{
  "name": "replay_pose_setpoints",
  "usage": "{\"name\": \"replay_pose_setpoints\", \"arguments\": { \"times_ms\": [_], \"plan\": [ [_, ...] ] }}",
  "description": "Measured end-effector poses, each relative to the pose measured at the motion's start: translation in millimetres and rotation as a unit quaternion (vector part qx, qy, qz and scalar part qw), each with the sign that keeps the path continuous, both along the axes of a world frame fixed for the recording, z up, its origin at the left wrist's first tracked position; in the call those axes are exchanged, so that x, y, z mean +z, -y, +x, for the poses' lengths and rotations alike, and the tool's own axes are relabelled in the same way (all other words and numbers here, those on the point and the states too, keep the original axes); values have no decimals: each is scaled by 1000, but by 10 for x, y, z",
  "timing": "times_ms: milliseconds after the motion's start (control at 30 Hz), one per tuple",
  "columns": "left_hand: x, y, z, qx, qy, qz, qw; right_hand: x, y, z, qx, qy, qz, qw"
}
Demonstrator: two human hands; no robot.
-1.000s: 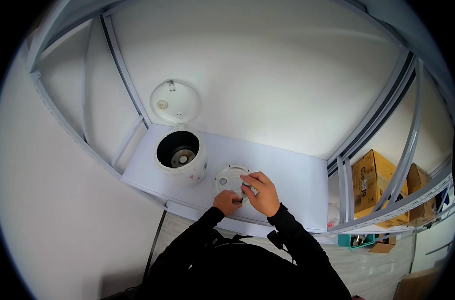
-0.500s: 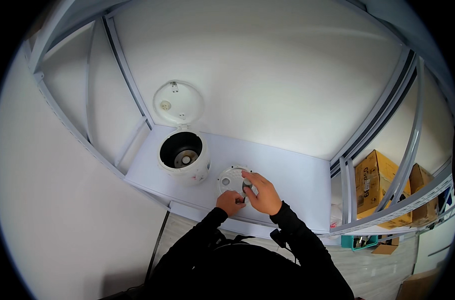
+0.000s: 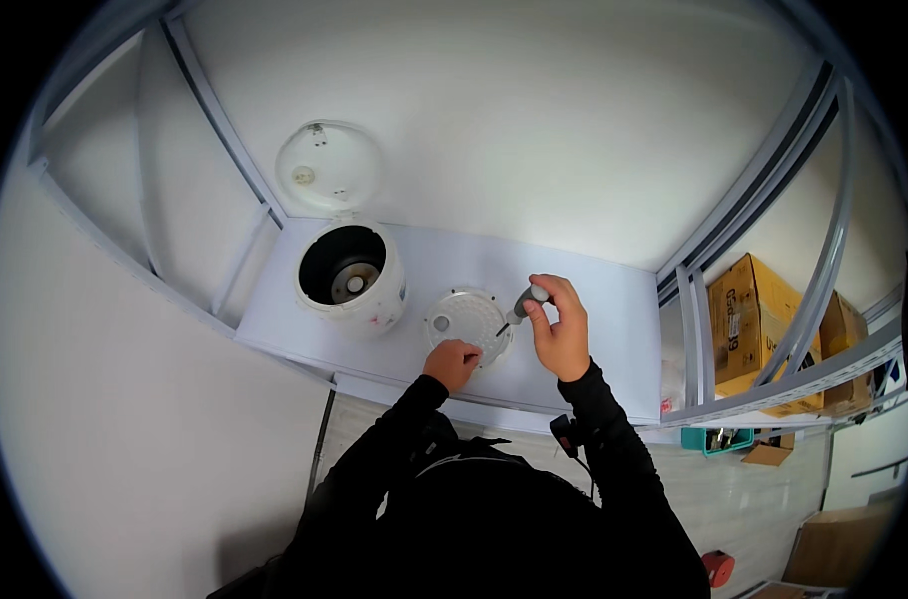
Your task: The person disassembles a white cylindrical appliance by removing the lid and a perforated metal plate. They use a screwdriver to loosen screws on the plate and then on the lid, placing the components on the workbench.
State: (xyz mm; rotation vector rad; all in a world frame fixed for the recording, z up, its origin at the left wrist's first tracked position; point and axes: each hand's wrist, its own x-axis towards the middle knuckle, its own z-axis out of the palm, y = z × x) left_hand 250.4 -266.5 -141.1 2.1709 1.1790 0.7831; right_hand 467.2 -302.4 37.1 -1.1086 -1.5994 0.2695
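Shifted right since the earlier head frame: grey-handled, dark-shafted screwdriver [image 3: 527, 301], tip over right side of round white plastic disc [image 3: 466, 315]. Right hand [image 3: 562, 329] pinches its handle. Left hand [image 3: 452, 365] curls at disc's near edge; can't tell what it pinches. White rounded cooker [image 3: 376, 315], lid raised, left of disc.

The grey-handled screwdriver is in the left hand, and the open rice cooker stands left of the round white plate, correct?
Not quite: the head view shows the grey-handled screwdriver in the right hand. The open rice cooker does stand left of the round white plate.
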Motion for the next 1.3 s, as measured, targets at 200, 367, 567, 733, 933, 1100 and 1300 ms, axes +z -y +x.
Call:
{"name": "replay_pose_setpoints", "arguments": {
  "times_ms": [200,367,567,733,933,1100,1300],
  "plan": [
    [-3,-46,12,-47,-54,57,996,-41,-6,65,-26,-5,-2,1000],
    [70,-66,41,-37,-78,32,996,-43,-53,46,-48,0,4,999],
    [153,-184,59,-58,-140,-48,987,-145,-53,40,-60,27,-5,998],
    [238,-216,79,-74,-161,-71,982,-223,-52,55,-67,42,10,997],
    [348,-246,106,-81,-152,-61,983,-307,-25,78,-74,48,1,996],
    [369,-308,284,-52,-73,-45,995,-324,-24,64,-79,44,11,996],
    [254,-377,484,-62,-82,31,994,-359,-21,102,-86,48,16,995]
  ]
}}
